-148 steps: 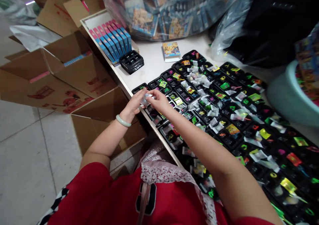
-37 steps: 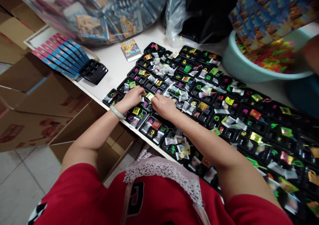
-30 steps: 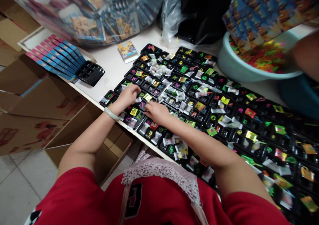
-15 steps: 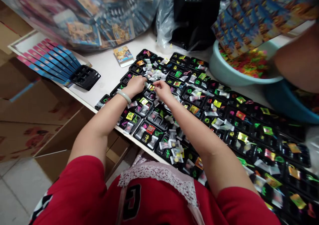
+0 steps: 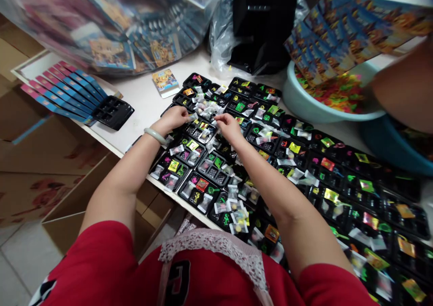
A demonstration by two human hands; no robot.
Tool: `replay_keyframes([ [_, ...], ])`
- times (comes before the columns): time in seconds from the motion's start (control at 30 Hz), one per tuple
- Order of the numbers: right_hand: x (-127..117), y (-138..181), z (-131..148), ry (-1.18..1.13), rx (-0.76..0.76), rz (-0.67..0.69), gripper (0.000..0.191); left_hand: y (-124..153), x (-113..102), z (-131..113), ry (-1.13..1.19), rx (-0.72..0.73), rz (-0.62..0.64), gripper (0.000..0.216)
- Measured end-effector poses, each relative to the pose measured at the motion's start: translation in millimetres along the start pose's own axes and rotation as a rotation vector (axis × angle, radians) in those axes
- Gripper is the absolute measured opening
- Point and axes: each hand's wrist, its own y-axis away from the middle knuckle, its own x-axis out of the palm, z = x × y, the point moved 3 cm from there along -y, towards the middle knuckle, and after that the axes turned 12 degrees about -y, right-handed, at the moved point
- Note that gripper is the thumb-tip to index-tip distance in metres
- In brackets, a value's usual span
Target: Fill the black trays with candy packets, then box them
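Many black compartment trays [image 5: 216, 169] lie side by side, filled with small wrapped sweets, shiny packets and bright plastic trinkets. My left hand [image 5: 176, 117], with a pale bangle on its wrist, pinches a small clear-wrapped sweet [image 5: 193, 117] over the far left trays. Just right of it is my right hand [image 5: 230, 128], thumb and fingers closed together; what is in them, if anything, is too small to make out. Between and beyond both hands a loose heap of wrapped sweets [image 5: 207, 107] rests across the trays. Below my hands, one tray holds a green packet [image 5: 218, 162].
A clear bag of printed cards [image 5: 135, 35] stands at the back left, near a single printed box [image 5: 165, 83]. Stacked black trays [image 5: 264, 30] stand behind. On the right are a pale blue basin [image 5: 338, 112] of trinkets and a person's blurred arm [image 5: 402, 85]. Cardboard boxes [image 5: 37, 152] sit lower left.
My left hand has shifted left, away from the right hand, and a wrapped sweet now shows in its fingers. My right hand has moved slightly right and down. The view has shifted slightly.
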Motion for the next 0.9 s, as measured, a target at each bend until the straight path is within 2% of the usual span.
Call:
replay_keyframes([
  [0.1, -19, -6, 2, -0.012, -0.005, -0.039, 0.014, 8, -1, 8, 0.088, -0.033, 0.117, 0.021],
  [0.13, -23, -7, 3, -0.009, -0.004, -0.038, 0.013, 12, -2, 8, 0.095, -0.040, 0.123, 0.021],
  [0.2, -27, -7, 7, 0.007, -0.007, -0.038, 0.012, 20, -7, 3, 0.148, -0.072, 0.034, 0.019],
  [0.27, -23, -1, 13, 0.025, -0.029, -0.025, 0.010, 25, -13, -4, 0.340, -0.138, -0.125, 0.017],
  [0.33, -5, 9, 22, 0.015, -0.056, 0.063, 0.009, 26, -15, -12, 0.656, -0.235, -0.225, 0.020],
  [0.43, 41, 24, 36, -0.075, -0.053, 0.275, 0.027, 19, -9, -25, 1.069, -0.371, -0.221, 0.020],
  [0.5, 71, 27, 42, -0.150, -0.044, 0.303, 0.039, 15, -5, -29, 1.186, -0.431, -0.214, 0.018],
  [0.6, 104, 20, 43, -0.227, -0.014, 0.248, 0.028, 16, -4, -26, 1.225, -0.470, -0.240, 0.016],
  [0.7, 124, 8, 37, -0.235, 0.027, 0.246, 0.015, 25, -10, -17, 1.201, -0.447, -0.300, 0.025],
  [0.8, 132, -3, 33, -0.210, 0.013, 0.281, 0.015, 31, -17, -9, 1.147, -0.351, -0.298, 0.035],
  [0.9, 129, -11, 31, -0.204, 0.010, 0.339, 0.010, 30, -26, 2, 1.046, -0.247, -0.285, 0.040],
])
